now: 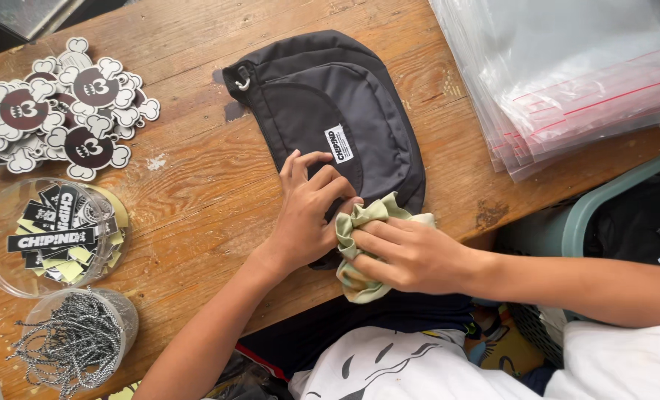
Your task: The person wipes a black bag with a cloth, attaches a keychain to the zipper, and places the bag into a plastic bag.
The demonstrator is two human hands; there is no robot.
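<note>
A dark grey fabric bag [330, 104] lies flat on the wooden table [196, 192], a small white label on its front and a metal ring at its upper left corner. My left hand [307, 215] presses on the bag's lower edge with fingers spread and bent. My right hand [408, 255] grips a crumpled pale green cloth [359, 222] against that same edge, right beside my left hand. Part of the cloth hangs below my right hand at the table's front edge.
Several cartoon-shaped stickers [63, 104] are piled at the far left. A clear round tub [48, 237] holds black and yellow tags. A second clear tub [78, 341] holds black-and-white cords. Clear zip bags [567, 74] are stacked at the upper right. A green basket [604, 215] stands right of the table.
</note>
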